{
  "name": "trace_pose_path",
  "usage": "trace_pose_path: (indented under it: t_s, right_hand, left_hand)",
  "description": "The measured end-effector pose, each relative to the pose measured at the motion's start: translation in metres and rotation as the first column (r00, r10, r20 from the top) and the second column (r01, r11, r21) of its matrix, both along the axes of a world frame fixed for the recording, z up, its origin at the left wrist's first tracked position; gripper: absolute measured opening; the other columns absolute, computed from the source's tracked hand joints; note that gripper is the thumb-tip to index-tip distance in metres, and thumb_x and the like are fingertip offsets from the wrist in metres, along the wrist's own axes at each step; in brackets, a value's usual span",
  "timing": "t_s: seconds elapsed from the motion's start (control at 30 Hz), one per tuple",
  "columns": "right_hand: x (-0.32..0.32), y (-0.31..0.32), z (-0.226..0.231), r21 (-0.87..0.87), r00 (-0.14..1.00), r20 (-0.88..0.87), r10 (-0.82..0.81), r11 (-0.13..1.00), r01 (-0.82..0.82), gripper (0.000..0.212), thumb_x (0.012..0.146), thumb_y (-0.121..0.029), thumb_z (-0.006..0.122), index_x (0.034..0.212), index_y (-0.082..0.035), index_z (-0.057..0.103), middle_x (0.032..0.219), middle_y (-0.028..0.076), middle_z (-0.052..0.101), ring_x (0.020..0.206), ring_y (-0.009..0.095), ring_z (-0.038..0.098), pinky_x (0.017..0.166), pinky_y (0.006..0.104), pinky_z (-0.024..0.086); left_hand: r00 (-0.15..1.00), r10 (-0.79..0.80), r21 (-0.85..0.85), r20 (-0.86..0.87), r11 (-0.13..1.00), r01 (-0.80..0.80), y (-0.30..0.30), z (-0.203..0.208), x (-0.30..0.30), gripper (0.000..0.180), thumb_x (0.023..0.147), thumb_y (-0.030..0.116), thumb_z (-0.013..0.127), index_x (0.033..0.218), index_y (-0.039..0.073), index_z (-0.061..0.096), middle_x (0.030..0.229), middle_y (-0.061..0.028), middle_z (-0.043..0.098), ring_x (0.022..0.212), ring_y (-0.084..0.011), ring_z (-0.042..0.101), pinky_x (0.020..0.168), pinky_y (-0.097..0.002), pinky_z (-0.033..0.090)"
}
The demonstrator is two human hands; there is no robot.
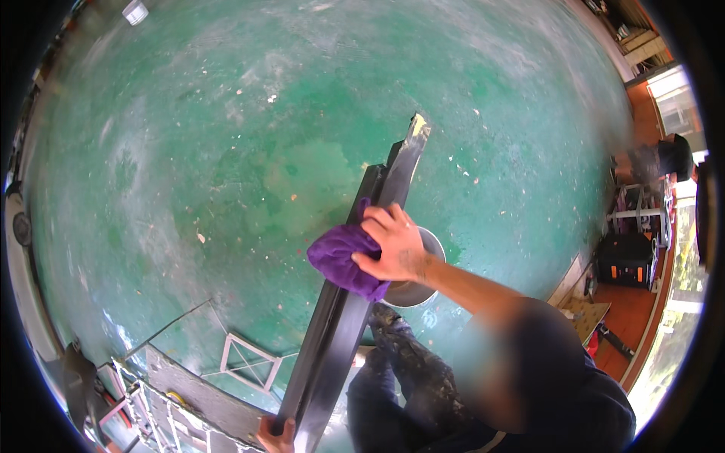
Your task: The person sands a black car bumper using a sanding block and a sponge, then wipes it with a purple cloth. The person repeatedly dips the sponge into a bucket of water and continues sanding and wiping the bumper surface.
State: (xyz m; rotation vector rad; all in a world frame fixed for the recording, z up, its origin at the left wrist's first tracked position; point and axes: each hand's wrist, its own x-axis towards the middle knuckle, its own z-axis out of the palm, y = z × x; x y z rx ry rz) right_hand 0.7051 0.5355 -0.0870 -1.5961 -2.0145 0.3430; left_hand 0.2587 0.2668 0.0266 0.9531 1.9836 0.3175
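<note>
A long dark panel [343, 332] runs from the lower middle up toward the centre, tilted to the right, with a yellowish patch on its far tip. My right hand [393, 245] presses a bunched purple cloth [343, 260] on the panel's upper surface, its fingers gripping the fabric. At the near end, my left hand [277, 436] is wrapped round the panel's left edge, only partly in view. Beneath the panel and my right wrist stands a round pale bucket [436, 253], partly hidden; its contents cannot be made out.
The green floor [204, 151] carries scattered pale specks. Metal frame stands [253, 362] and a grey board [192, 385] are at lower left. A white can [135, 12] sits far left. On the right are a black case [625, 260] and another person [664, 160].
</note>
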Motion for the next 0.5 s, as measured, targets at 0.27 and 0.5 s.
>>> trace_pose_path:
  t_s: [0.27,0.5]
  right_hand:
    - [0.045,0.053,-0.019,0.070,0.949,0.013,-0.316,0.947,0.314,0.041,0.073,-0.031,0.073,0.104,-0.006,0.065,0.114,0.015,0.062,0.101,0.040,0.055,0.090,0.0493,0.045]
    - [-0.059,-0.063,0.012,-0.126,0.984,-0.156,-0.083,0.990,0.063,0.063,0.075,-0.046,0.082,0.122,-0.011,0.063,0.129,0.012,0.054,0.124,0.040,0.045,0.101,0.0588,0.033]
  left_hand:
    - [0.997,-0.073,0.050,-0.023,0.996,0.074,0.016,0.009,0.013,0.040,0.085,0.026,0.085,0.100,-0.007,0.066,0.085,-0.0051,0.066,0.074,-0.0159,0.056,0.064,-0.0349,0.048]
    - [0.998,-0.057,0.119,0.010,0.991,0.055,-0.002,-0.010,-0.006,0.035,0.091,0.030,0.078,0.097,-0.003,0.068,0.084,-0.0074,0.066,0.077,-0.0175,0.057,0.067,-0.0366,0.049]
